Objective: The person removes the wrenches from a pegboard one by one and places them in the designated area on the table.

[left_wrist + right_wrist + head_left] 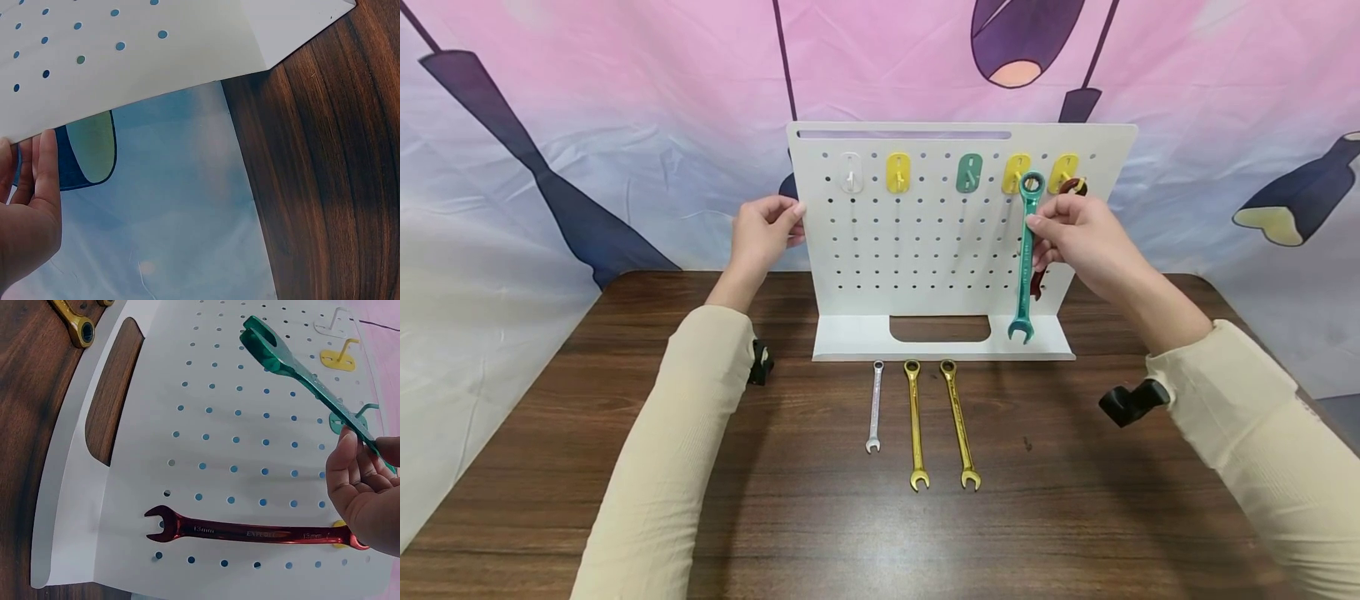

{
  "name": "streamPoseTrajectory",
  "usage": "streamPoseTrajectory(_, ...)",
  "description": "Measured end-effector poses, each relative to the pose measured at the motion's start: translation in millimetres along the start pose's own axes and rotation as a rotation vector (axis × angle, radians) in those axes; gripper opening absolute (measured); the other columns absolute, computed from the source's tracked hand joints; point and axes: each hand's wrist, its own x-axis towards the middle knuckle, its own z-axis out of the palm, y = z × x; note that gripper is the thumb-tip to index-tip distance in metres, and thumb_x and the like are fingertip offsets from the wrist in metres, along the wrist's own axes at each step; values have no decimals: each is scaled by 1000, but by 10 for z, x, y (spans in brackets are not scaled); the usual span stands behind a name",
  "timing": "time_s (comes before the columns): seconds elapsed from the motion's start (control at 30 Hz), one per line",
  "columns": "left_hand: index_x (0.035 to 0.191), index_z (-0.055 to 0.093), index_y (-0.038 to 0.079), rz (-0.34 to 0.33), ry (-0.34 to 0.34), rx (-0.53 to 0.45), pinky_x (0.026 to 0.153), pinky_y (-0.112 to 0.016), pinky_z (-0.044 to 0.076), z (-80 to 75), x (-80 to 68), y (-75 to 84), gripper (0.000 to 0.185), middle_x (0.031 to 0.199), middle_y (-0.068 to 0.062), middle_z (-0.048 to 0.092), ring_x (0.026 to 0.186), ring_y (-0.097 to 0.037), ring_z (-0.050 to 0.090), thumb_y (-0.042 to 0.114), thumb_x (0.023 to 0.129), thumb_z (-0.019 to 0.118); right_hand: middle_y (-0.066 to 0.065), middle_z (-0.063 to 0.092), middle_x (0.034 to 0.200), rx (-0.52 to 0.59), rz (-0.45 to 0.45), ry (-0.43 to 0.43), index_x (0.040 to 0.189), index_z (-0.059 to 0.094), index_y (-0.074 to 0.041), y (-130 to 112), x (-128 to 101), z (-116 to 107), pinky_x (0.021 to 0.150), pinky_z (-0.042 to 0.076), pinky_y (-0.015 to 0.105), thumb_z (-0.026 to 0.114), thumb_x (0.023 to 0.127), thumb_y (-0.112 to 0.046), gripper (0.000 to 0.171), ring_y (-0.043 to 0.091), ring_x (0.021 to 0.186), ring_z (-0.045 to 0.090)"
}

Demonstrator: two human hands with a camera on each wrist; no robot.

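A white pegboard (925,250) stands on the wooden table, with a row of coloured hooks along its top. My right hand (1078,237) pinches a green wrench (1026,258) near its ring end, which is at a yellow hook (1017,173). The green wrench (300,369) hangs down in front of the board. A red wrench (250,531) hangs on the rightmost hook, partly hidden behind my right hand in the head view. My left hand (765,233) holds the pegboard's left edge, with its fingers (44,169) against the pegboard (144,62).
A silver wrench (875,406) and two gold wrenches (915,423) (959,422) lie side by side on the table (1075,500) in front of the pegboard. A clear hook (850,172), a yellow hook (897,172) and a green hook (969,173) carry nothing. Patterned cloth hangs behind.
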Motion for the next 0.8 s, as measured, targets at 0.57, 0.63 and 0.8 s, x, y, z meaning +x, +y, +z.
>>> streamPoseTrajectory(0.57,100,62,-3,-7,-4,-7,74,-23,56,-1,11,2,29,82,-5,59,76,-12,60,23,91,57,10,55,77,-33,15,-43,98,50,6,44,-89,47,61,55,30,48,96,-18,24,19,63,58)
streamPoseTrajectory(0.63,100,63,-3,-4,-4,-8,74,-23,56,-1,16,-1,29,82,-5,59,76,-12,60,24,91,57,10,56,76,-37,14,-52,98,50,6,73,-101,57,60,55,31,48,96,-17,23,19,63,58)
streamPoseTrajectory(0.8,101,63,-3,-5,-4,-2,74,-23,56,1,20,-9,30,83,-6,60,76,-12,60,24,91,57,9,57,73,-4,22,-76,98,49,7,179,-131,113,57,55,29,47,96,-12,20,17,60,57)
